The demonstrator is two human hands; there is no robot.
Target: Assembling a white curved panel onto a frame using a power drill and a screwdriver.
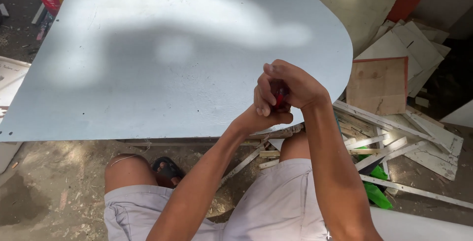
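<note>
Both hands meet over the near edge of a large pale blue-grey panel [172, 58] with one rounded end. The right hand [295, 86] arches over from above, its fingers [268, 81] curled tight around a small red object [280, 99] whose kind cannot be told, since only a sliver of red and a dark patch shows between the fingers. The left hand [261, 115] comes up from below, its fingers [263, 104] bent closed against the same red object, thumb pressed under the right hand, so the two hands touch and enclose it together. Directly beneath the fingers lies the panel's straight front edge, and past the fingertips the board stretches away, crossed by a soft shadow. Below the wrists are the person's bare knees and light grey shorts [276, 206], with a black sandal [167, 168] on the dusty floor between the legs. To the right of the fingers lies a heap of white offcut strips [394, 142], a brown plywood square [377, 86] with a red edge, stacked white boards [419, 49] behind it, and a bright green scrap [377, 191] nearer the right forearm
</note>
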